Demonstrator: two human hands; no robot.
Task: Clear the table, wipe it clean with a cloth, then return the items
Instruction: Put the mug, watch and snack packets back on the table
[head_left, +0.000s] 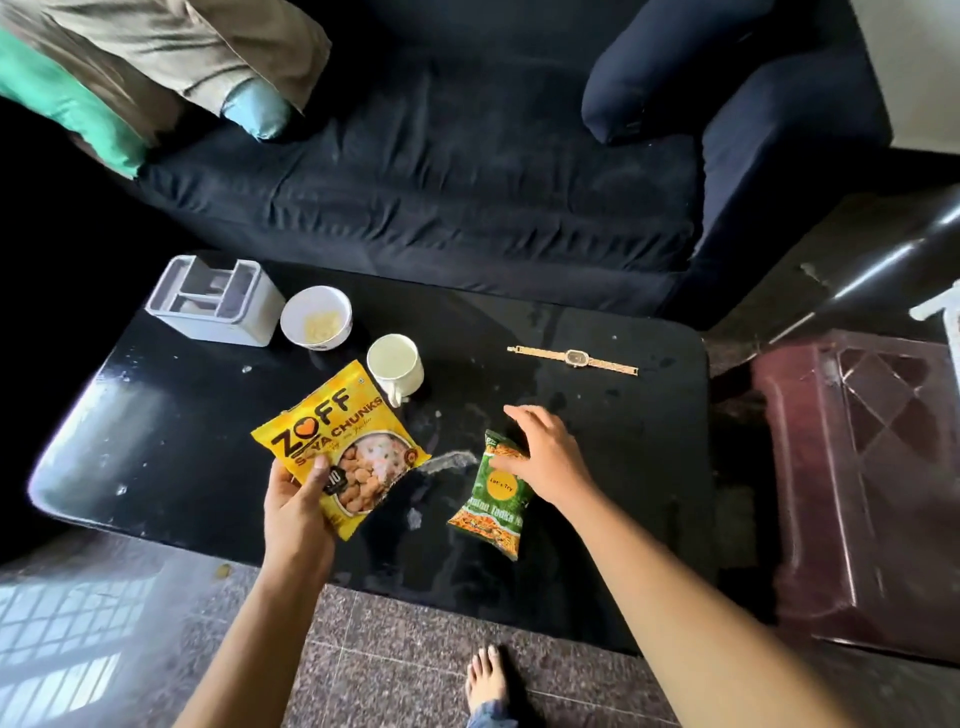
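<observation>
My left hand (296, 509) grips the lower edge of a yellow soya chunks packet (353, 431), held just above the black glossy table (623, 467). A green snack packet (493, 499) lies on the table near the front edge. My right hand (545, 457) rests over its top end with the fingers spread and the thumb touching it. A cream mug (395, 364), a white bowl (316, 323) with some crumbs, a white organiser box (213, 301) and a gold wristwatch (574, 358) stand or lie further back. The tabletop shows smears and specks.
A dark blue sofa (441, 182) with cushions runs along the table's far side. A maroon plastic stool (857, 493) stands right of the table. My bare foot (485, 680) is on the stone floor at the near edge.
</observation>
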